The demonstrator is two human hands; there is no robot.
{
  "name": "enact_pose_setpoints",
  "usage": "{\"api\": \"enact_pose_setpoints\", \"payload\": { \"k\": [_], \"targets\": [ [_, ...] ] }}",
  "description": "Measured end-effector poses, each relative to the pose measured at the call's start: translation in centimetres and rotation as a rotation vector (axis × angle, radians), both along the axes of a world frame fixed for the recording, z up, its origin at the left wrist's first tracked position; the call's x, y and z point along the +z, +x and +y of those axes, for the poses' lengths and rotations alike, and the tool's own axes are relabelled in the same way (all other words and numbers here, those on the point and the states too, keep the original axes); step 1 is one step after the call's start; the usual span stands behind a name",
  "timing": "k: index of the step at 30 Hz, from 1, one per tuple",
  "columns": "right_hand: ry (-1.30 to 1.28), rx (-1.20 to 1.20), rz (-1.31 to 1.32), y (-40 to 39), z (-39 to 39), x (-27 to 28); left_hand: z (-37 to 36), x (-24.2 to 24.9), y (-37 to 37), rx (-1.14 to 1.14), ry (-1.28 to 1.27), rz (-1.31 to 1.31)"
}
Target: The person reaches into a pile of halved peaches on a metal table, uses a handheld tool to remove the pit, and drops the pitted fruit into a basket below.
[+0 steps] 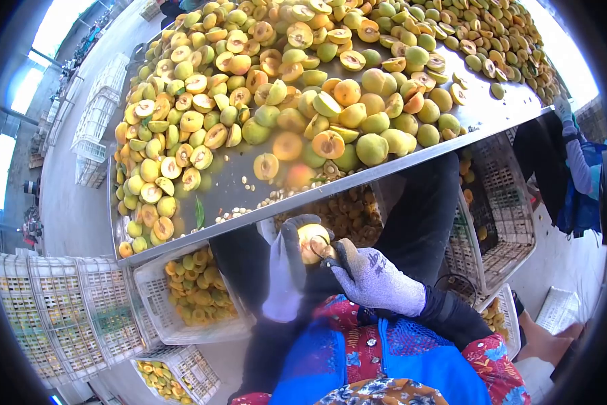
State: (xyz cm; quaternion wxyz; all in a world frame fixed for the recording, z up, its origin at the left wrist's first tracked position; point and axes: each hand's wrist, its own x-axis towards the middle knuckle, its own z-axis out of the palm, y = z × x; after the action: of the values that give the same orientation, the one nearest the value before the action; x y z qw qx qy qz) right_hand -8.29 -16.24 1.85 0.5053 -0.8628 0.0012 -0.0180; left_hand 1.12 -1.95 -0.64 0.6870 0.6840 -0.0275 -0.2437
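My left hand [290, 255], in a pale glove with dark grey fingers, is closed around a cut yellow peach half [312, 241] just below the table edge. My right hand [378, 275], gloved the same way, is closed at the fruit's right side. Its fingers pinch a small pitting tool [328, 251] whose thin curved metal part lies against the peach; most of the handle is hidden by the fingers. Ahead of both hands, many peach halves [328, 144] are heaped on the metal table [239, 165], some cut side up with brown centres showing.
Loose pale pits [232, 214] and a green leaf [199, 212] lie near the table's raised rim. A crate of peach pieces [151, 297] stands at lower left, beside stacked crates [54, 317]. Another crate [513, 223] is at right. A co-worker's gloved hand [563, 108] is at the far right.
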Motion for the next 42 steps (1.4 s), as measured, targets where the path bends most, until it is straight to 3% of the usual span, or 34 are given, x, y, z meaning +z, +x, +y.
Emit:
{"api": "enact_pose_setpoints", "payload": {
  "k": [3,5,8,11,12,14,16,18,19,20,21,22,23,24,25,27,33,42],
  "targets": [
    [0.003,0.000,0.130,-0.6,0.3,0.1,-0.2,0.7,-0.8,0.031,-0.080,0.032],
    [0.003,0.010,0.165,-0.8,0.5,0.0,-0.3,0.2,-1.2,0.061,0.017,-0.088],
    [-0.127,0.068,-0.218,-1.0,0.5,-0.7,-0.7,-0.2,-2.2,0.109,0.097,-0.256],
    [0.626,0.088,0.247,-1.1,-0.1,-1.5,-1.4,0.1,-2.7,0.135,0.140,-0.422],
    [0.928,0.064,0.745,-0.3,-1.5,2.5,-1.5,0.3,-2.9,0.139,0.156,-0.476],
    [0.933,0.082,0.750,-0.4,-1.6,2.2,-1.5,1.0,-2.9,0.085,0.247,-0.464],
    [0.494,0.109,0.196,-0.9,-0.4,-1.6,-1.2,1.0,-2.6,0.017,0.309,-0.418],
    [0.472,0.079,0.222,-1.7,0.0,-3.0,-0.9,0.5,-2.2,-0.066,0.335,-0.336],
    [0.657,0.031,0.512,-1.1,-0.4,-0.6,-1.8,0.8,-3.1,0.124,0.446,-0.374],
    [0.832,-0.059,0.801,-0.8,-0.9,1.1,-0.7,0.1,-2.6,-0.008,0.479,-0.373],
    [0.913,0.125,0.604,-1.3,-1.0,-0.5,-0.3,0.0,-3.1,0.004,0.531,-0.434],
    [0.896,0.163,0.451,-1.6,-0.8,-1.4,-1.4,1.4,-3.5,0.026,0.569,-0.542],
    [0.877,0.193,0.294,-2.0,-0.7,-2.3,-2.4,3.0,-4.1,0.098,0.596,-0.351],
    [0.856,0.216,0.140,-2.4,-0.7,-3.1,-1.2,0.2,-3.8,0.043,0.512,-0.571],
    [1.138,0.239,0.224,-2.3,-0.7,-2.0,-0.7,-2.1,-3.1,0.085,0.535,-0.537],
    [1.093,0.117,0.259,-1.8,-1.0,-1.6,0.0,-3.4,-1.1,-0.012,0.296,-0.332],
    [0.841,-0.152,0.224,-2.6,-3.5,-0.9,-5.9,-1.2,-1.6,-0.210,0.256,-0.413],
    [0.626,-0.290,0.154,-3.1,-4.0,0.4,-7.6,-0.1,-1.5,-0.337,0.243,-0.475]
  ]
}}
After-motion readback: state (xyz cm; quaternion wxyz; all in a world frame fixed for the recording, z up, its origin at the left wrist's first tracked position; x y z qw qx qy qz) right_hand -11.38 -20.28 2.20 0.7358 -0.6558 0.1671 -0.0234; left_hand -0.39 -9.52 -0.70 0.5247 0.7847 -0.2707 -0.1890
